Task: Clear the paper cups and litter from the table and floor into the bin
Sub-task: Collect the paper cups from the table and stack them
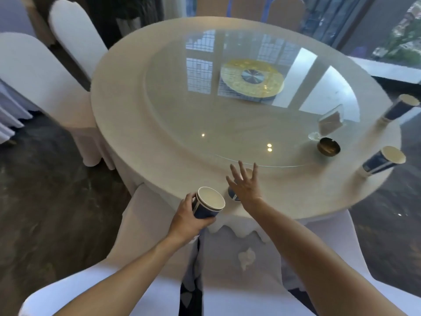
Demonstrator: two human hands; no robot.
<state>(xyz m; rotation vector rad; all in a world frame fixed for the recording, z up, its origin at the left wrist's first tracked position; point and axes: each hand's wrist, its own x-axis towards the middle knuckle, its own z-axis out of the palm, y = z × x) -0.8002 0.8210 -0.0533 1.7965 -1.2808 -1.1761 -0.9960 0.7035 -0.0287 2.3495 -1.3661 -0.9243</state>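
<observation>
Matt white cloth covers the table and chairs. The turntable is glossy glass, mirroring windows. The cups look like paper, blue outside, matt white inside. The floor is dark, polished stone.

The scene is lit softly by daylight from windows at the far right. Window glare and small lamp reflections are seen on the glass top. Edges are bent by wide-angle distortion; slight motion blur is present throughout.
</observation>
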